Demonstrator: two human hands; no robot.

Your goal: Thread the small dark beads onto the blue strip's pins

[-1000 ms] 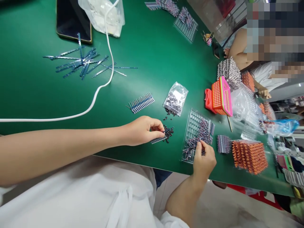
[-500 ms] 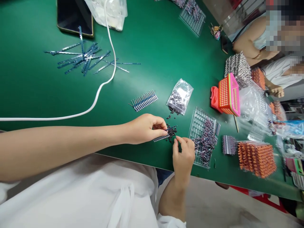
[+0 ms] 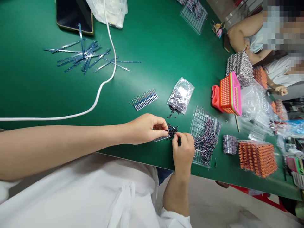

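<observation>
My left hand [image 3: 149,128] is closed in a pinch on a thin blue metal strip [image 3: 174,128], whose end sticks out past the fingertips. Beneath that hand lies a small grey slotted strip [image 3: 161,138], partly covered. Small dark beads [image 3: 171,132] are heaped beside the fingertips. On the other side of the heap, my right hand [image 3: 183,148] has thumb and forefinger pressed together, almost at the strip; anything between them is too small to make out. A clear plastic tray [image 3: 194,123] holding many dark, thin-legged pieces [image 3: 206,142] sits right beside my right hand.
A bead bag [image 3: 180,95] and a row of wired pieces [image 3: 144,99] lie beyond my hands. Loose blue strips [image 3: 85,57], a white cable [image 3: 99,91] and a phone [image 3: 74,15] are farther left. Rightward stand a basket [image 3: 229,95], orange stacks [image 3: 257,158] and another person's hand [image 3: 281,90].
My right hand has moved slightly up and left, its fingertips closer to the beads and the strip. My left hand stays nearly in place. The view has shifted a little.
</observation>
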